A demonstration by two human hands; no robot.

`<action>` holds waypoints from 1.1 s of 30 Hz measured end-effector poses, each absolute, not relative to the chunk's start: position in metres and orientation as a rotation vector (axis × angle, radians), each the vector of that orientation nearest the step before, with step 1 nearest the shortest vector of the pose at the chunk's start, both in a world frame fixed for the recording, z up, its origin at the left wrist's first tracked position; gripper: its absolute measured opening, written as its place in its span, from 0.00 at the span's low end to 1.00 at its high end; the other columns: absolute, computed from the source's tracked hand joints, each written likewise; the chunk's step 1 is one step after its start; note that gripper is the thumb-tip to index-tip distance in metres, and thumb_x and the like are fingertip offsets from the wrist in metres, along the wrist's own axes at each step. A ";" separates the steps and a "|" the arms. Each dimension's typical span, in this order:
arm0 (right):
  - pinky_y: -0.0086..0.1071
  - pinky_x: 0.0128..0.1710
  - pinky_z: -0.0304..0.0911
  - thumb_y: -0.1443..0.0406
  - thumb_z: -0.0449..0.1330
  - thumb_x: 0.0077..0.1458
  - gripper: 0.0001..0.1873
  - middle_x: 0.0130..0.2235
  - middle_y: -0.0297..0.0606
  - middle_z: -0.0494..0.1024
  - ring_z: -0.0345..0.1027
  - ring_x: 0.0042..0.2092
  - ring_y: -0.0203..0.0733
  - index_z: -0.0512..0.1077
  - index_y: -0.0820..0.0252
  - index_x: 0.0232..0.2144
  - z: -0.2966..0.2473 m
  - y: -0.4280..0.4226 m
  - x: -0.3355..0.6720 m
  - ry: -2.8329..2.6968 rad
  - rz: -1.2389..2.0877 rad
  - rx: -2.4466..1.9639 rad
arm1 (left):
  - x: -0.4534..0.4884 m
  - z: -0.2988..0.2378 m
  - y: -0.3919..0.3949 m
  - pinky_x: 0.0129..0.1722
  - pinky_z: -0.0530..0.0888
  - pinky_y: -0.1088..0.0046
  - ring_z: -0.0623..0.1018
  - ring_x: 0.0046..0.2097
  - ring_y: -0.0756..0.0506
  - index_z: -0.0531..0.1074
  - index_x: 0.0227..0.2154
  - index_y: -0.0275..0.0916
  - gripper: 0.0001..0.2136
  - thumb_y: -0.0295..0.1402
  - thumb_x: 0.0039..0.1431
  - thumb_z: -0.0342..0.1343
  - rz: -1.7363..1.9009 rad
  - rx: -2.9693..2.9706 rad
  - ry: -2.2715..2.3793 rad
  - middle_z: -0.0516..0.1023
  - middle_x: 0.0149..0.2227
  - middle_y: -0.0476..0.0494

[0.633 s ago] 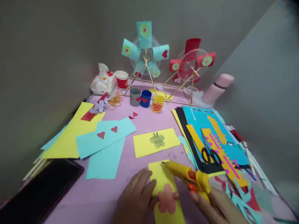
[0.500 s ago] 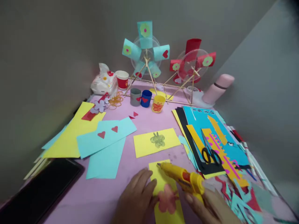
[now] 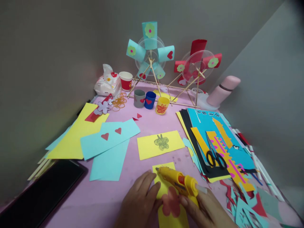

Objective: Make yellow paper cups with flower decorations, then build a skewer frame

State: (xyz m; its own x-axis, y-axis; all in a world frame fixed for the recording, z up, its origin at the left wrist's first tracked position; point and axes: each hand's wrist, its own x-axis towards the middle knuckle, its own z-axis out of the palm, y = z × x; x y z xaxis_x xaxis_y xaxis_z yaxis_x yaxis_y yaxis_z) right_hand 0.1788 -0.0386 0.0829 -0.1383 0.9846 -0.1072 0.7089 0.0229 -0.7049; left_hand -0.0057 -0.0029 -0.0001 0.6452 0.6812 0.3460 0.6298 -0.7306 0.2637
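My right hand [image 3: 201,205] is wrapped round a yellow glue gun [image 3: 178,180], whose dark nozzle points left over the upper end of a yellow paper strip [image 3: 163,190]. On the strip lies a red butterfly-shaped cutout [image 3: 172,204], just below the gun. My left hand [image 3: 140,196] rests at the strip's left edge, fingers stretched out and lying flat, the tips touching the paper. Whether the nozzle touches the strip I cannot tell. Beyond it lies another yellow strip [image 3: 147,148] with a dark scribbled butterfly [image 3: 161,142].
Blue paper strips [image 3: 106,167] and a black phone [image 3: 47,193] lie left. Scissors [image 3: 215,155] rest on stacked coloured sheets at right, above paper scraps [image 3: 247,209]. Behind stand small paper cups [image 3: 139,98], two stick-framed wheels [image 3: 150,60] and a pink bottle [image 3: 223,90].
The glue gun's nozzle has shifted slightly left over the strip's upper end, my right hand moving with it. My left hand keeps its place on the strip. The whole view has shifted slightly.
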 end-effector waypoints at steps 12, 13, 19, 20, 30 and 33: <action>0.33 0.41 0.69 0.56 0.53 0.56 0.20 0.43 0.40 0.79 0.73 0.44 0.46 0.68 0.52 0.50 0.065 -0.051 0.201 -1.946 0.821 -1.813 | -0.006 0.001 -0.001 0.40 0.79 0.63 0.77 0.45 0.40 0.71 0.39 0.38 0.10 0.35 0.58 0.50 0.697 2.732 1.097 0.77 0.44 0.38; 0.34 0.41 0.69 0.55 0.55 0.54 0.21 0.44 0.41 0.79 0.73 0.44 0.47 0.68 0.51 0.50 0.064 -0.054 0.206 -1.967 0.809 -1.818 | -0.005 0.000 -0.001 0.40 0.79 0.63 0.77 0.45 0.40 0.71 0.39 0.38 0.10 0.36 0.59 0.49 0.703 2.737 1.093 0.77 0.44 0.37; 0.36 0.41 0.70 0.53 0.55 0.53 0.18 0.42 0.41 0.79 0.73 0.43 0.47 0.73 0.52 0.43 0.061 -0.061 0.217 -1.974 0.774 -1.917 | -0.007 0.000 -0.001 0.40 0.79 0.64 0.77 0.46 0.41 0.71 0.39 0.38 0.11 0.36 0.61 0.46 0.691 2.743 1.086 0.77 0.44 0.38; 0.36 0.42 0.70 0.52 0.54 0.54 0.19 0.41 0.42 0.80 0.73 0.44 0.47 0.73 0.53 0.43 0.060 -0.061 0.216 -1.941 0.768 -1.966 | -0.007 0.000 -0.001 0.40 0.79 0.65 0.77 0.46 0.41 0.71 0.39 0.38 0.11 0.36 0.60 0.47 0.690 2.742 1.088 0.77 0.44 0.38; 0.34 0.41 0.71 0.48 0.52 0.53 0.23 0.37 0.41 0.80 0.74 0.40 0.47 0.74 0.56 0.39 0.055 -0.063 0.225 -1.824 0.701 -2.154 | -0.007 -0.003 -0.003 0.43 0.78 0.67 0.75 0.48 0.42 0.70 0.40 0.40 0.10 0.35 0.59 0.50 0.682 2.701 1.091 0.76 0.46 0.41; 0.32 0.38 0.71 0.48 0.50 0.54 0.24 0.37 0.41 0.80 0.74 0.39 0.46 0.73 0.56 0.41 0.057 -0.062 0.226 -1.816 0.686 -2.178 | -0.008 -0.004 -0.003 0.42 0.78 0.67 0.75 0.48 0.42 0.70 0.41 0.39 0.10 0.35 0.58 0.50 0.686 2.702 1.085 0.76 0.46 0.40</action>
State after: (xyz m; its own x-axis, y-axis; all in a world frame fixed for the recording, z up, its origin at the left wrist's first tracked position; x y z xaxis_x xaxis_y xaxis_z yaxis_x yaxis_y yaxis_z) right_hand 0.2261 -0.0616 0.0571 0.1256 0.9699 -0.2084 0.8657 -0.2098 -0.4546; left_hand -0.0081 -0.0028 -0.0039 0.6340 0.6858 0.3575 0.6171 -0.7272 0.3007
